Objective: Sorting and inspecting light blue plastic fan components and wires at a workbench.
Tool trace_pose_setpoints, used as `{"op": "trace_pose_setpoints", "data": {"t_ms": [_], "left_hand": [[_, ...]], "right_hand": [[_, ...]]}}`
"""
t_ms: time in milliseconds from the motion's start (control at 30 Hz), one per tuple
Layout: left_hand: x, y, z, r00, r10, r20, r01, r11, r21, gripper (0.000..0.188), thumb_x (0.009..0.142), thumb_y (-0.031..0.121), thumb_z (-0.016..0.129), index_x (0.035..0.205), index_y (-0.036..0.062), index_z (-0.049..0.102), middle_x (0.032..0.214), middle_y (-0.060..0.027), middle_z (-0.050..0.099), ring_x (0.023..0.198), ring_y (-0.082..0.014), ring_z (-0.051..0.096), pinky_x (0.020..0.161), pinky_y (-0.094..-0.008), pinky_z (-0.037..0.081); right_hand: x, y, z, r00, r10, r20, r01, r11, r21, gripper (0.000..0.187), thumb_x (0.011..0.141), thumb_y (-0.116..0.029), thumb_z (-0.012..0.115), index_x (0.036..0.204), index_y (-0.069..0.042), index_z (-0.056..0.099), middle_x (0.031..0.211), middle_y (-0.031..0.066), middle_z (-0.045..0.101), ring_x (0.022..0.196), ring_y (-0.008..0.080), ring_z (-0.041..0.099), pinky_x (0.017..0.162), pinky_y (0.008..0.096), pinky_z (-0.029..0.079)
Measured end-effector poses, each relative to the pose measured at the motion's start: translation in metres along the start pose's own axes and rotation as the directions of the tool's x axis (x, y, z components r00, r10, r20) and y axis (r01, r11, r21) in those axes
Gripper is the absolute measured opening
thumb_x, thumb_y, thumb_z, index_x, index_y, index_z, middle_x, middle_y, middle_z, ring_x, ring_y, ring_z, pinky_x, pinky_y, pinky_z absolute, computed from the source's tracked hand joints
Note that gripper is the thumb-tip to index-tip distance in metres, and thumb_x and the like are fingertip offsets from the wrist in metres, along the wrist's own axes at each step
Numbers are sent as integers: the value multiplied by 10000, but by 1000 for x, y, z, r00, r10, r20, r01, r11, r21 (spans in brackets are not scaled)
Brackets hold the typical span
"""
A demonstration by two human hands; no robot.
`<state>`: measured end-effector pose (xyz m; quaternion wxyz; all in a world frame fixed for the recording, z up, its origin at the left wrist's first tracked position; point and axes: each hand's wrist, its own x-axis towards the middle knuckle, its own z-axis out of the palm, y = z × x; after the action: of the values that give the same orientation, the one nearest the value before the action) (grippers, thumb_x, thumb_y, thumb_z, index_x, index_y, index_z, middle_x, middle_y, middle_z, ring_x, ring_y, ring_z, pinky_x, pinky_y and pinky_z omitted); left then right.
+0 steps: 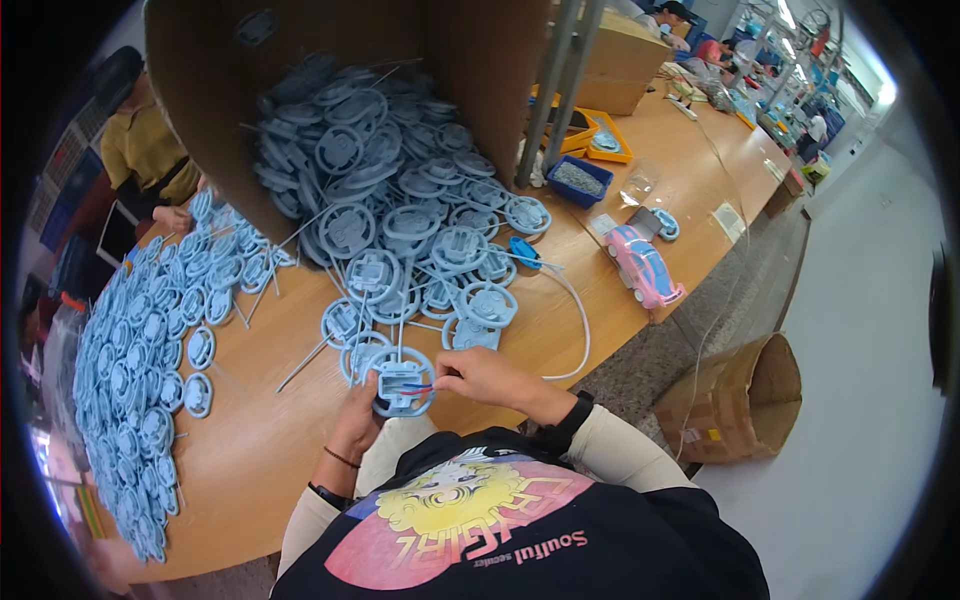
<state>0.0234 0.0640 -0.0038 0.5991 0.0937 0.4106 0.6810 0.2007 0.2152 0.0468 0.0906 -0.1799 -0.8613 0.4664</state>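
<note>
A light-blue plastic toy steering wheel (pixel 393 366) is held at the table's near edge, its boxy hollow centre facing up. My left hand (pixel 355 420) is closed around its left side. From the right, my right hand (pixel 480 378) reaches in with fingers pinched at the wheel's centre. Thin red and blue strands (pixel 414 389), which look like wires, run from the hollow to those fingertips. Just beyond my hands, a heap of similar wheels (pixel 410 222) spills out of a large tipped cardboard box (pixel 490 80); some have long thin stems.
More blue wheels (pixel 125 350) cover the table's left side, where another person's hand (pixel 172 218) rests. At right are a blue tray (pixel 582 181) of small pieces, a pink toy car (pixel 643 266) and a white cable (pixel 583 318). An open carton (pixel 700 405) stands on the floor.
</note>
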Motion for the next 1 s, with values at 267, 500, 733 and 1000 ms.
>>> {"op": "trace_pose_setpoints", "data": {"t_ms": [267,500,733,1000], "left_hand": [[-14,129,-122,800,513,-312,-562,822,-90,485,890,406,471,1181,18,474,1146,-91,530,1041,-175,517,863,-369,449],[27,68,-65,874,475,-99,-22,243,970,407,776,357,626,1007,23,599,990,-112,588,990,-201,533,797,-346,455],[44,1,-17,712,540,449,-64,-587,807,349,641,266,677,860,8,592,835,-150,554,787,-305,521,717,-407,422],[-13,80,12,950,291,-111,-36,459,888,231,821,229,564,797,14,645,706,-41,601,657,-134,561,580,-292,440]], "right_hand": [[-19,51,-10,989,150,-20,-143,968,204,157,785,-162,634,770,-24,563,623,37,547,569,101,493,519,259,402],[-12,46,-13,974,216,-68,-182,925,335,143,792,-124,629,762,-23,532,622,-3,512,571,63,467,514,223,378],[-13,42,-6,973,225,-56,-196,926,324,147,788,-130,636,767,-22,537,625,-5,520,572,55,464,512,218,374],[-12,34,-12,983,166,-84,-118,905,408,152,793,-134,638,773,-21,539,645,-8,534,581,50,471,519,208,377]]}}
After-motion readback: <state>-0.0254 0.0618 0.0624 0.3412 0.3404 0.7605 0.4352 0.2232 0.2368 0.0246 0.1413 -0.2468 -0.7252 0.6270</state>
